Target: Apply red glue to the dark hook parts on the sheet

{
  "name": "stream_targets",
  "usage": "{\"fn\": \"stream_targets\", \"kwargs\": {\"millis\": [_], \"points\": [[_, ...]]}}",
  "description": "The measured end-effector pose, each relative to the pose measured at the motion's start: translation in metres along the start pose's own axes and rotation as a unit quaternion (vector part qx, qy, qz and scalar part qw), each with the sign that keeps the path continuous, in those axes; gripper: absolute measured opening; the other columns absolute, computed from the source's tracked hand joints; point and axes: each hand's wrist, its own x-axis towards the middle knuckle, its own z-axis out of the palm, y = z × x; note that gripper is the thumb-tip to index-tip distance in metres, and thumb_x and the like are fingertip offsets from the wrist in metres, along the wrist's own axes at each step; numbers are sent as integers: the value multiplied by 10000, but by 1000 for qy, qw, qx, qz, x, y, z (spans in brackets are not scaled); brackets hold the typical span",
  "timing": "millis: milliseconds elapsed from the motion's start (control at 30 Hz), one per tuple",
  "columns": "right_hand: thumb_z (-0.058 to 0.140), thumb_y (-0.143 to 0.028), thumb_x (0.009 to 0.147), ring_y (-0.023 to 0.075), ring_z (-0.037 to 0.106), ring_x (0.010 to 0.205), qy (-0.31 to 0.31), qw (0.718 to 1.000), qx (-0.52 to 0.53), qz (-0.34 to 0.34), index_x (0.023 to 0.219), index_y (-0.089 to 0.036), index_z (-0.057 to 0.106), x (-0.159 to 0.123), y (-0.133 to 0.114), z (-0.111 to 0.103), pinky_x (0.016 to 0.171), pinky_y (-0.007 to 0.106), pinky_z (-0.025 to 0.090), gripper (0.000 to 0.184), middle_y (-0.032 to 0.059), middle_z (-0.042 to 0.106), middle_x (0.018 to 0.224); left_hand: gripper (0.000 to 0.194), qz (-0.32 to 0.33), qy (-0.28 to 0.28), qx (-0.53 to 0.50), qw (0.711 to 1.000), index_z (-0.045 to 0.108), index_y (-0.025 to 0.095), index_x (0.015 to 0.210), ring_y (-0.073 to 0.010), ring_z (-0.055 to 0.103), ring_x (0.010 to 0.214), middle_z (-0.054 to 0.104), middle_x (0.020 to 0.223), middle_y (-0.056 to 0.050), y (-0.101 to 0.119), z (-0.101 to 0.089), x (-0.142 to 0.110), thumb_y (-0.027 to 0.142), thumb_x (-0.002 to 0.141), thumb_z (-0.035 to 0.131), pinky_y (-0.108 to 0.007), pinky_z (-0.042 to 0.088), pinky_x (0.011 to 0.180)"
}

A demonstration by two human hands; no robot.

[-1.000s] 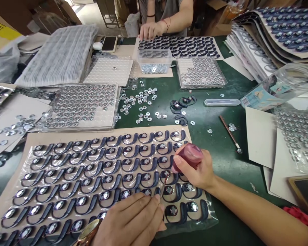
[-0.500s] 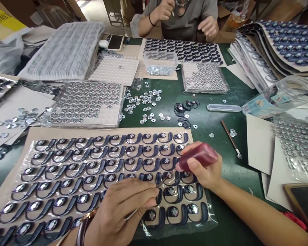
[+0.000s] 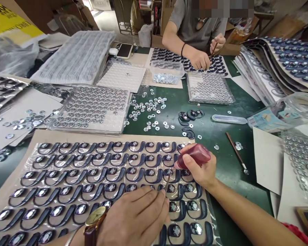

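Observation:
My left hand (image 3: 138,212), wearing a gold watch (image 3: 95,216), is closed around a thin brown stick (image 3: 167,183). Its tip reaches a shiny round head on one of the dark hook-shaped pieces (image 3: 154,176), which look like ear hooks. Rows of these pieces lie under clear film on a brown card sheet (image 3: 74,136). In my right hand (image 3: 206,172) is a dark red squeeze bottle (image 3: 195,156), tilted with its pink nozzle pointing left and down, just above the same rows. My left palm hides some of the pieces.
Loose silver discs (image 3: 150,106) are scattered mid-table beside a tray of round parts (image 3: 92,106). Another stick (image 3: 237,153) lies at right, near a clear plastic jar (image 3: 274,114). Across the table a co-worker's hands (image 3: 200,59) work over a similar sheet behind a clear box (image 3: 166,70).
The stick's tip has shifted to a piece one row farther up, my left hand moving slightly right. The co-worker's hands have come down to their sheet. The camera view has shifted slightly.

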Motion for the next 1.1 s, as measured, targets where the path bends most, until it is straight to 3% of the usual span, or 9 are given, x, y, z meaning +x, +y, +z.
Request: {"fn": "stream_targets", "kwargs": {"millis": [300, 433, 767, 1100], "points": [[672, -239, 797, 146, 672, 512, -56, 998, -9, -22, 883, -188, 619, 0, -1, 3, 524, 224, 526, 113, -13, 690, 602, 259, 2, -4, 14, 1000, 674, 60, 991, -201, 686, 915, 719, 988, -111, 5, 5, -3, 67, 924, 424, -321, 581, 820], [676, -229, 791, 143, 663, 515, -40, 998, -40, -34, 858, -189, 621, 1, -2, 4, 536, 226, 526, 95, -17, 687, 589, 267, 6, -11, 14, 1000, 670, 55, 1010, -206, 682, 935, 714, 1005, -116, 6, 6, -6, 62, 921, 419, -325, 577, 834], [645, -268, 830, 169, 678, 548, -24, 998, -43, 31, 855, -197, 632, -3, 5, 1, 568, 260, 549, 77, 1, 700, 618, 248, 9, -4, 12, 1000, 682, 48, 988, -219, 697, 911, 718, 1000, -124, 4, 4, -2, 90, 931, 444, -325, 596, 800], [638, -257, 836, 159, 659, 491, -4, 999, -42, 14, 801, -188, 627, 0, -2, 0, 517, 250, 537, 79, -3, 666, 574, 234, 0, -1, 14, 1000, 679, 60, 1009, -209, 682, 948, 713, 1022, -115, 3, 8, -4, 91, 922, 465, -317, 578, 841]]}}
